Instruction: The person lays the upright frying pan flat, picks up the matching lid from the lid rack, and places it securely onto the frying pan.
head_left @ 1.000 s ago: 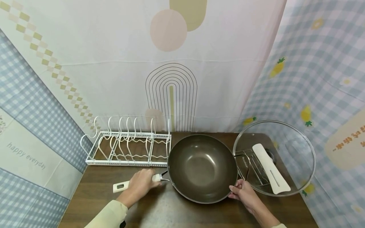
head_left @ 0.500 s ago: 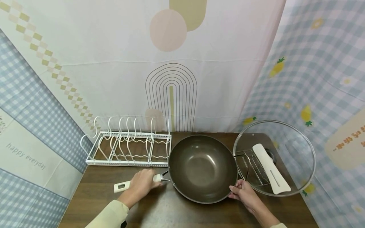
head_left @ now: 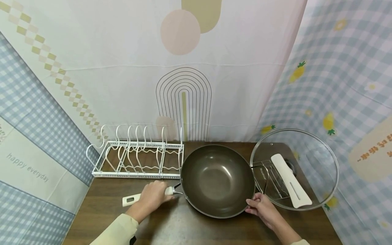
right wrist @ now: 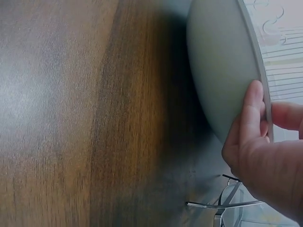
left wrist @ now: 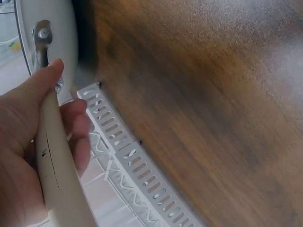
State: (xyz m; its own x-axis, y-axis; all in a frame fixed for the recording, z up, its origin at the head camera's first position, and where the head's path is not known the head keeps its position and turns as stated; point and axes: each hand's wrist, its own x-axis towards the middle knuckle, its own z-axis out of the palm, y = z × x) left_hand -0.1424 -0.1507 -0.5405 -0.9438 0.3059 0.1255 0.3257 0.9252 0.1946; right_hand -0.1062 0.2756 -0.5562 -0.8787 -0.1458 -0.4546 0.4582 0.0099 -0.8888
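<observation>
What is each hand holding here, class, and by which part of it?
Both hold the dark pan: the left hand grips its cream handle, while the right hand pinches its rim.

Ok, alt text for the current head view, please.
A person's left hand grips the cream handle of a dark wok while the right hand pinches its rim at a brown table. A white wire rack stands left, a clear lid right.
</observation>
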